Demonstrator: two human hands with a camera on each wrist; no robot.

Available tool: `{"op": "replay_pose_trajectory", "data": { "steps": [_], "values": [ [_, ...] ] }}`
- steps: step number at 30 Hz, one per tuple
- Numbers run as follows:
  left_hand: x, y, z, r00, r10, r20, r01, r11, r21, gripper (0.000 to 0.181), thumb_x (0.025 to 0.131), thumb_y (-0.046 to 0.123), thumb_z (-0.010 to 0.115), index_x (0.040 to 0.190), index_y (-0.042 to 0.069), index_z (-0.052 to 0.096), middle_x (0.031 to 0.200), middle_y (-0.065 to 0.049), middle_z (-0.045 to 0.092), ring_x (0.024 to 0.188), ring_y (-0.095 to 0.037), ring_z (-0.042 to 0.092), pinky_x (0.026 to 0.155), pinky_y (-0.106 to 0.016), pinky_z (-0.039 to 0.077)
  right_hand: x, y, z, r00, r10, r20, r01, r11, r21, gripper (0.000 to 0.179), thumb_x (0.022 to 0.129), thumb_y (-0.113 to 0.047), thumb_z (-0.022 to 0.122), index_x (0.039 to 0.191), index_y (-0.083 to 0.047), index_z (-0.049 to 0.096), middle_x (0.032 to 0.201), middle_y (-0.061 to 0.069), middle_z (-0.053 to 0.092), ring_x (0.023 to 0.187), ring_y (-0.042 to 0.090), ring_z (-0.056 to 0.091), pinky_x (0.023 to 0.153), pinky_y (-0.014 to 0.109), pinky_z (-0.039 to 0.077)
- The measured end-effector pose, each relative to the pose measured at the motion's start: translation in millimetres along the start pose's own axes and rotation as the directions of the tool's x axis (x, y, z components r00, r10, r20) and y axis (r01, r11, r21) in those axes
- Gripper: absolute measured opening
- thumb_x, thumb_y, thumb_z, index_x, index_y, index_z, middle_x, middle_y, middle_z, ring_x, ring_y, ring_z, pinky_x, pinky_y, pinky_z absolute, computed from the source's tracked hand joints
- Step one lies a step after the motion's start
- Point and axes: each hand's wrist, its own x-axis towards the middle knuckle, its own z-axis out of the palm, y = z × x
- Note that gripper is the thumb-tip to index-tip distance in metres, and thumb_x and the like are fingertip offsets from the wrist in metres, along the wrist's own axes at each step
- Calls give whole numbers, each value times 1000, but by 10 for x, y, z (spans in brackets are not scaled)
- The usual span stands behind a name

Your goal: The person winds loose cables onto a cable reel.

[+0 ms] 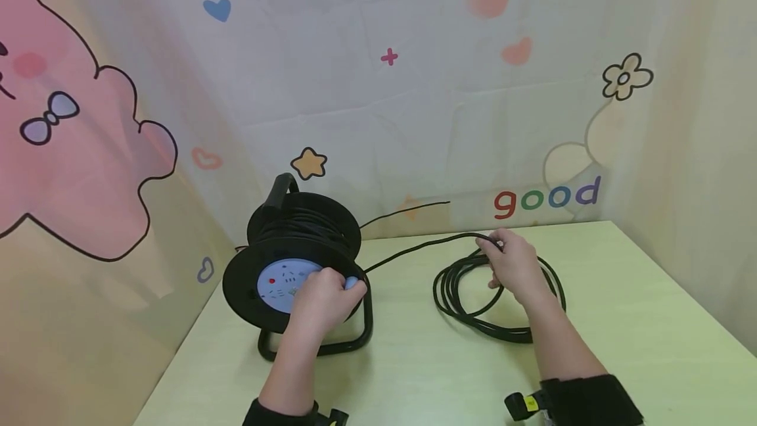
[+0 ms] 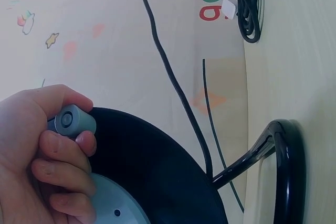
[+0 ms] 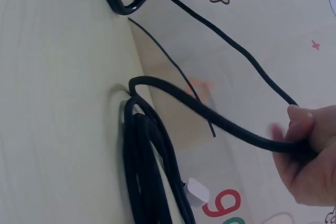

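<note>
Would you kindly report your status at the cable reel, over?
Left hand gripping the knob on the cable reel. Right hand holding the cable above the loose coil. Reel upright, carrying wound cable. Nothing seen blocking the cable between them.

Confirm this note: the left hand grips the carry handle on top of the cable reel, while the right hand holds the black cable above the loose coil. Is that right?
Not quite: the left hand grips the crank knob of the cable reel, not its carry handle, as the head view shows. The right hand holds the black cable above the loose coil.
</note>
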Motion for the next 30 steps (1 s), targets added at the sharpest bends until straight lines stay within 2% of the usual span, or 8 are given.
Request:
{"op": "replay_pose_trajectory", "data": {
  "steps": [4, 7, 9, 12, 15, 17, 23, 30],
  "values": [
    [2, 7, 1, 1000, 4, 1, -4, 1000, 9, 46, 82, 35, 57, 47, 15, 36, 44, 7, 26, 37, -12, 27, 37, -26, 17, 14, 32, -111, 997, -55, -59, 54, 998, -16, 43, 88, -52, 63, 107, -14, 66, 76, 7, 57, 61, 23, 54, 52, 35, 45],
    [2, 9, 1, 1000, -2, 9, 2, 1000, 10, 45, 81, 36, 57, 47, 15, 36, 44, 7, 27, 37, -12, 28, 37, -26, 17, 31, 67, -191, 980, -182, -83, 175, 981, -82, 43, 84, -52, 67, 105, -15, 70, 74, 6, 53, 66, 20, 46, 55, 34, 39],
    [1, 7, -1, 1000, -10, 16, 9, 1000, 7, 45, 81, 35, 57, 47, 15, 36, 44, 7, 26, 37, -12, 27, 37, -26, 17, 47, 98, -227, 955, -286, -74, 273, 949, -157, 38, 84, -48, 70, 101, -14, 70, 66, 5, 46, 61, 20, 40, 53, 34, 34],
    [-5, 7, -9, 1000, -17, 23, 17, 1000, 4, 46, 82, 36, 57, 47, 15, 35, 44, 7, 26, 37, -12, 26, 37, -26, 17, 65, 158, -263, 899, -434, -52, 401, 866, -299, 27, 86, -38, 71, 95, -13, 69, 64, 0, 42, 61, 18, 38, 54, 34, 31],
    [-10, 10, -17, 999, -16, 28, 16, 1000, 1, 46, 82, 36, 58, 47, 15, 35, 44, 6, 27, 37, -12, 27, 37, -26, 17, 86, 223, -277, 860, -510, -31, 461, 800, -383, 17, 87, -29, 71, 91, -13, 68, 68, -3, 45, 65, 17, 40, 57, 35, 33],
    [-11, 10, -14, 999, -14, 30, 14, 1000, -2, 46, 82, 36, 57, 47, 15, 36, 44, 6, 27, 37, -12, 27, 37, -26, 17, 99, 262, -281, 846, -532, -24, 477, 777, -410, 12, 87, -26, 71, 89, -15, 67, 69, -4, 47, 67, 16, 41, 58, 35, 35],
    [-2, 2, -1, 1000, 2, 22, -3, 1000, 9, 47, 82, 37, 57, 47, 15, 35, 44, 7, 26, 37, -12, 26, 37, -26, 17, 103, 273, -278, 838, -544, -40, 483, 774, -410, 10, 86, -24, 72, 89, -17, 67, 70, -4, 49, 67, 16, 42, 58, 35, 35],
    [0, -16, 0, 999, 7, 32, -8, 1000, 29, 46, 81, 35, 58, 47, 15, 34, 44, 7, 25, 37, -12, 25, 37, -27, 16, 74, 244, -239, 868, -495, -34, 443, 804, -397, 11, 90, -20, 68, 98, -14, 67, 81, -2, 58, 74, 17, 48, 63, 38, 43]
  ]
}}
